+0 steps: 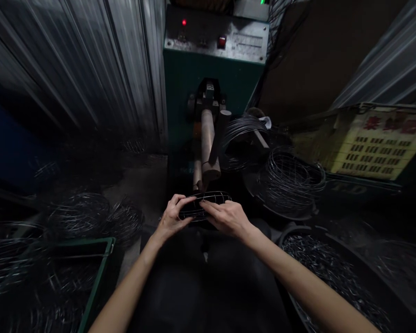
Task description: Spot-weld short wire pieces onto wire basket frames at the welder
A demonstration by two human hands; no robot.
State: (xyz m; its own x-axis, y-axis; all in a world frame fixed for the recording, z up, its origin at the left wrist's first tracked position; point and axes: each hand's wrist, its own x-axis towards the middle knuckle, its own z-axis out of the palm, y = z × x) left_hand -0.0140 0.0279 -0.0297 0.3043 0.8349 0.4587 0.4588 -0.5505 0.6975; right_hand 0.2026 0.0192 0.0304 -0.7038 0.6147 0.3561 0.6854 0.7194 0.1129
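Head view. One wire frame, round, between our two hands, just below the end of the rod. Our left hand: grips the frame's left side, fingers at the upper rim, thumb at the lower. Our right hand: fingertips laid on the frame's right side, index reaching toward the middle; thumb hidden, so we cannot tell whether it pinches. One green machine, rod jutting toward us, red light lit on its panel. Right of the rod: one wire coil; beyond it, wire rings heaped on a dark tray. Far right: one yellow crate. Lower right: one tub of small metal pieces. Lower left: one green crate, wirework beside it.
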